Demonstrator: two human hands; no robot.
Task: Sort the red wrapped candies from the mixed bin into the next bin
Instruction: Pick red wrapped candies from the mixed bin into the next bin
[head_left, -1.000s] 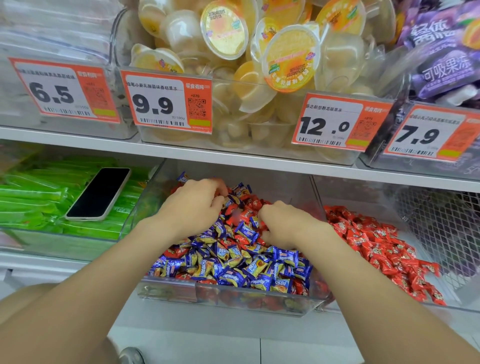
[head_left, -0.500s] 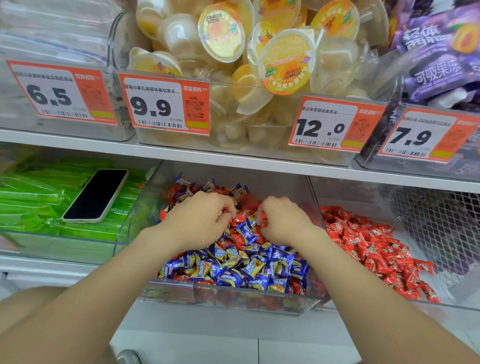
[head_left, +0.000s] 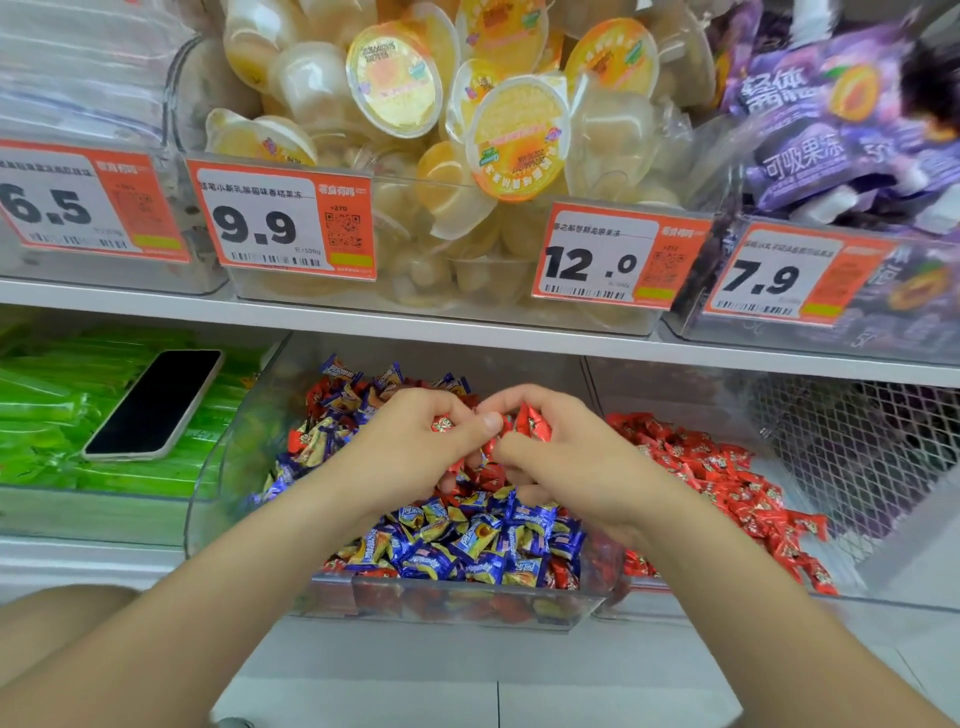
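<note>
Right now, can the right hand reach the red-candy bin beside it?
Probably yes: the right hand, gripping red candies, sits just left of the red-candy bin; only the clear divider lies between, and nothing covers that bin.

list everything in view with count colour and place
mixed bin: one, clear, lower shelf middle
next bin: one, clear, right of mixed bin
red candies: many, red, in both bins
blue candies: many, blue, mixed bin
green packs: many, green, lower left bin
phone: one, black, on green packs
jelly cups: many, yellow, upper middle bin
purple pouches: several, purple, upper right bin
price tags: four, orange, upper bin fronts
left hand: one, over mixed bin, holds red candies
right hand: one, over mixed bin, holds red candies
</note>
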